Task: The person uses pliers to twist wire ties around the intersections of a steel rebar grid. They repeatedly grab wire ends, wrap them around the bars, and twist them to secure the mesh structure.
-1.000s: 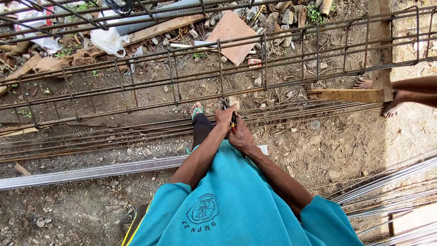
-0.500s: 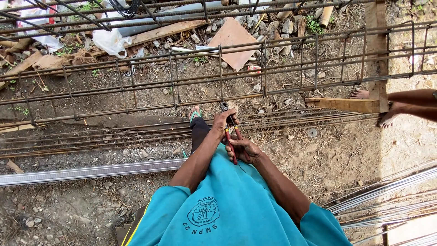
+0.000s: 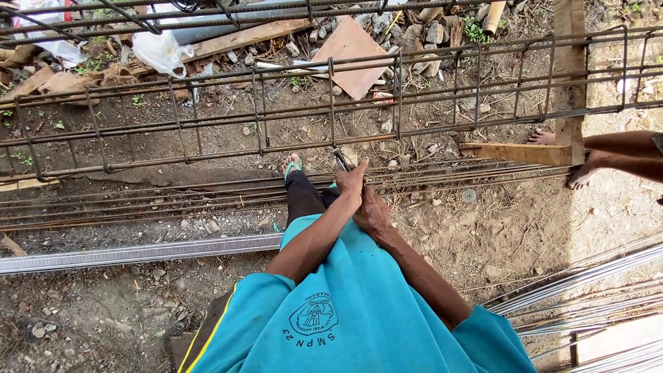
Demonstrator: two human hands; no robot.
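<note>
Since a moment ago both hands have lifted from my lap toward the rebar cage (image 3: 290, 103), which lies long and low across the dirt ahead of me. Loose steel rods (image 3: 138, 200) run along the ground just below it, with a pale metal channel (image 3: 124, 252) nearer me. My left hand (image 3: 351, 181) is closed on a dark metal tool (image 3: 341, 160) at the cage's bottom bar; my right hand (image 3: 373, 213) sits curled just behind it, its grip unclear.
</note>
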